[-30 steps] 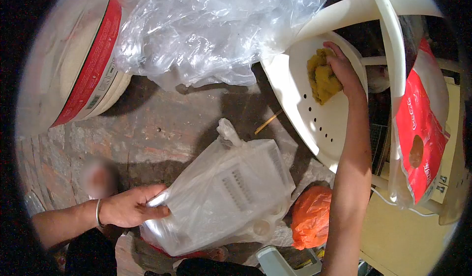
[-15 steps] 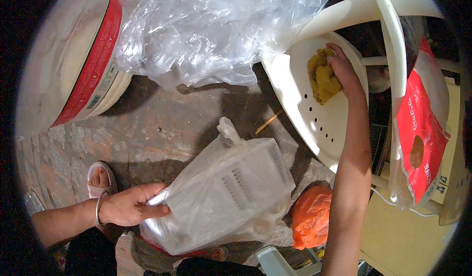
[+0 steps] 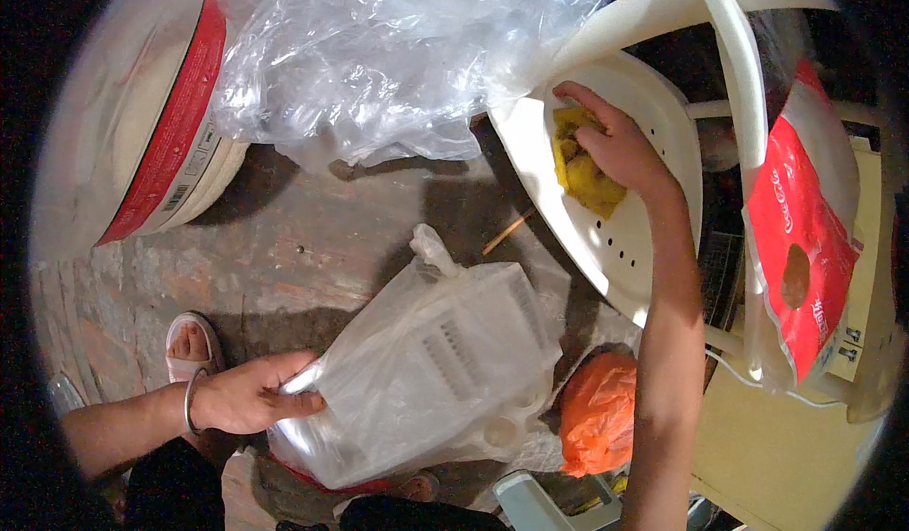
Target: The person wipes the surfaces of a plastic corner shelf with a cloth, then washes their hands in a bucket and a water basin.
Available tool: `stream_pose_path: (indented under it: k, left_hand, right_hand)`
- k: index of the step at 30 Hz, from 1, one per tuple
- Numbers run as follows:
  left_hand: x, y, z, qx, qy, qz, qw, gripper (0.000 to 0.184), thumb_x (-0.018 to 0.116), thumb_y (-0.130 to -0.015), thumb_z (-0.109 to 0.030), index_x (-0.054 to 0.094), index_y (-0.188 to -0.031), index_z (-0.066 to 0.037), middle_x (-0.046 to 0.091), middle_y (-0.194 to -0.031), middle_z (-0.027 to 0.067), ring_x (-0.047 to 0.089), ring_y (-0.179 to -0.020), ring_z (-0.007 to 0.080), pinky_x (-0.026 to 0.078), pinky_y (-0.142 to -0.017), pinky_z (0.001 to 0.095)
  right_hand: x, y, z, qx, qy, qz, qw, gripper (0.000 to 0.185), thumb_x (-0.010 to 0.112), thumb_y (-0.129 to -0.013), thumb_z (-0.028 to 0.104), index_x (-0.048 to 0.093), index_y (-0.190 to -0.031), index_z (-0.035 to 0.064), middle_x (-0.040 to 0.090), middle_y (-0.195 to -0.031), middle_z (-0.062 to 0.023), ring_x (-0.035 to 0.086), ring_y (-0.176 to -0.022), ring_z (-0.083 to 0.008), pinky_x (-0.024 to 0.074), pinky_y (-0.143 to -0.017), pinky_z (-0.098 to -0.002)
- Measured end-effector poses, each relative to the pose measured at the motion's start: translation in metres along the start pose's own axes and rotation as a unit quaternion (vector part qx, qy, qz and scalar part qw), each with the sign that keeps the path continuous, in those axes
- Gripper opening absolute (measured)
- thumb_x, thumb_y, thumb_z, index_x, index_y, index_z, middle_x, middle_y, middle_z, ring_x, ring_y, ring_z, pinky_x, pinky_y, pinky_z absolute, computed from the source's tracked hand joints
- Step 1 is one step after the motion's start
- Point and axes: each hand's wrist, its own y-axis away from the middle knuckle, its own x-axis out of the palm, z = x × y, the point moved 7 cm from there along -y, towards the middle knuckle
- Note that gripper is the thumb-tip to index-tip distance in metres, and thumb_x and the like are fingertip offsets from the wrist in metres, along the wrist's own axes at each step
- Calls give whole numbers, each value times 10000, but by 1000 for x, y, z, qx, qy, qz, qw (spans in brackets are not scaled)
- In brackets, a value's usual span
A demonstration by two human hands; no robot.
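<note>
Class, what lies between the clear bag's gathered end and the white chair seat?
A thin stick, lying on the floor, as the head view shows.

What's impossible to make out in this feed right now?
All in the head view:
White plastic chair seat: patch under the crumpled yellow cloth, covered by cloth and right hand.
Orange plastic bag: contents hidden by its film.
Left hand: grip beneath the translucent plastic bag, hidden by that bag.
Pale grey plastic frame: cut off by bottom edge.
Red label band: print too small.
</note>
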Motion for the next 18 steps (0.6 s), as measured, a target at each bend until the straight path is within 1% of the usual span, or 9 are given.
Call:
stream_pose_path:
  k: [1, 3, 4, 6, 7, 9, 13, 16, 18]
  left_hand:
    - [1, 0, 2, 1, -1, 0, 1000, 267, 527, -893, -176, 473, -1095, -10, 542, -931, 22, 462, -878, 84, 402, -780, 247]
    - [3, -1, 4, 9, 21, 5, 1000, 266, 530, -891, -177, 477, -1092, -10, 543, -929, 26, 464, -876, 87, 404, -776, 253]
    - [2, -1, 5, 9, 20, 4, 1000, 266, 530, -891, -177, 477, -1092, -10, 543, -929, 26, 464, -876, 87, 404, -776, 253]
    - [1, 0, 6, 8, -35, 2, 999, 265, 531, -888, -172, 480, -1090, -8, 544, -923, 25, 465, -874, 87, 405, -774, 254]
    - [2, 1, 5, 8, -34, 3, 999, 265, 531, -888, -172, 480, -1090, -8, 544, -923, 25, 465, -874, 87, 405, -774, 254]
    - [3, 2, 2, 8, -23, -2, 1000, 258, 532, -886, -165, 482, -1081, -6, 546, -915, 23, 466, -869, 87, 407, -767, 255]
    - [3, 3, -3, 16, -10, -1, 1000, 261, 533, -885, -164, 479, -1083, -3, 549, -918, 25, 468, -864, 87, 407, -768, 254]
    - [2, 4, 0, -1, -28, -12, 1000, 266, 532, -887, -163, 476, -1094, -4, 552, -924, 25, 466, -865, 85, 406, -774, 251]
    - [3, 1, 3, 3, -8, 4, 1000, 264, 530, -888, -158, 475, -1097, -6, 552, -921, 26, 463, -866, 83, 405, -774, 249]
  right_hand:
    - [2, 0, -1, 0, 1, -1, 1000, 510, 418, -750, 32, 461, -1242, 159, 528, -1157, -109, 508, -1029, -205, 361, -913, -280]
    - [-1, 0, -5, -3, 44, -46, 998, 465, 437, -775, 142, 445, -1236, 204, 545, -1135, -186, 514, -1069, -340, 384, -938, -398]
    - [-1, -1, -5, -4, 44, -47, 998, 465, 437, -775, 142, 445, -1236, 204, 545, -1135, -186, 514, -1069, -340, 384, -938, -398]
    - [-1, -3, -3, -8, 84, -49, 995, 489, 438, -774, 161, 417, -1259, 221, 532, -1150, -193, 502, -1072, -363, 387, -930, -428]
    - [-1, -1, -1, -8, 85, -49, 995, 489, 438, -774, 161, 417, -1259, 221, 532, -1150, -193, 502, -1072, -363, 387, -930, -428]
    - [0, 2, 1, 24, 105, -24, 994, 502, 443, -769, 162, 405, -1264, 234, 543, -1127, -192, 511, -1041, -383, 397, -917, -442]
    - [-1, 3, 4, 28, 101, -44, 994, 488, 444, -770, 167, 411, -1252, 235, 559, -1091, -201, 528, -1010, -388, 409, -901, -447]
    - [1, 0, -1, 11, 81, -27, 996, 481, 445, -767, 168, 418, -1241, 244, 564, -1075, -209, 534, -1000, -389, 410, -900, -445]
    - [2, 0, 0, -2, 79, -16, 997, 512, 451, -758, 166, 408, -1257, 268, 560, -1085, -213, 534, -1010, -382, 408, -905, -437]
